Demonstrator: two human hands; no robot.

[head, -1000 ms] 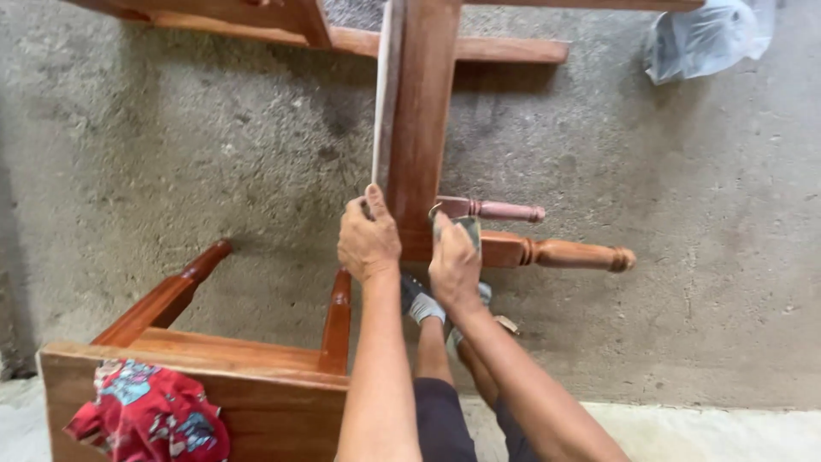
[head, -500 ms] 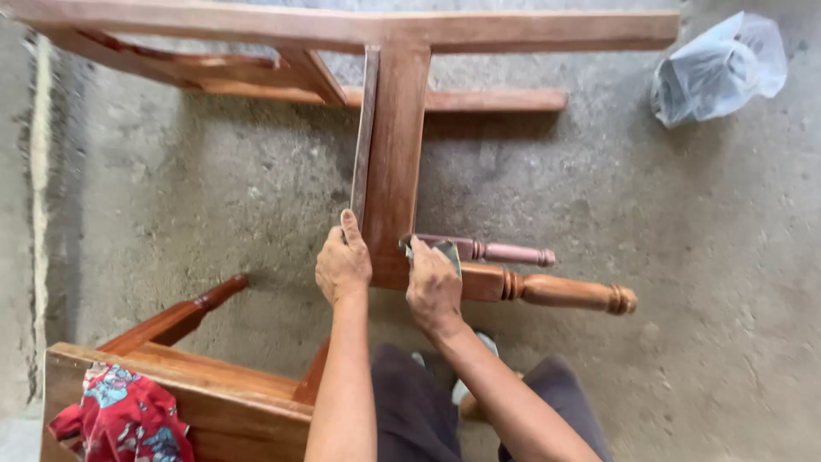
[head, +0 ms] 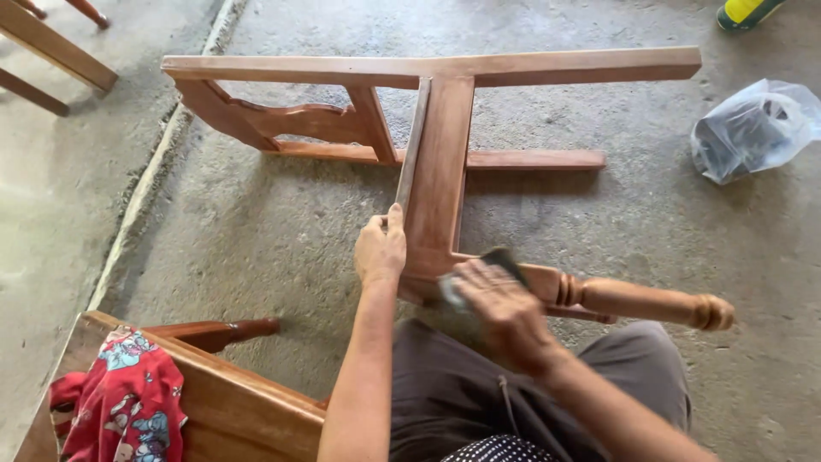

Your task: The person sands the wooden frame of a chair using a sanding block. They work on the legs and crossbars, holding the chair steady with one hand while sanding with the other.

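A brown wooden chair frame (head: 440, 162) lies on the concrete floor in front of me, its back rails at the far end. My left hand (head: 380, 250) grips the near end of a thin wooden slat (head: 411, 145) that runs along the left edge of the wide centre board. My right hand (head: 500, 304) presses a small dark piece of abrasive sheet (head: 505, 261) onto the wood where the centre board meets the turned leg (head: 637, 301). The hand is blurred.
A second wooden frame (head: 231, 402) with a red patterned cloth (head: 128, 406) sits at the lower left. A clear plastic bag (head: 753, 128) lies at the right. More wooden legs (head: 51, 51) show at the top left, a yellow-green object (head: 744, 12) at the top right.
The view has tilted up, so the whole chair back shows. My right hand has slid right along the wood with the sheet under it. My left hand has kept its hold on the slat.
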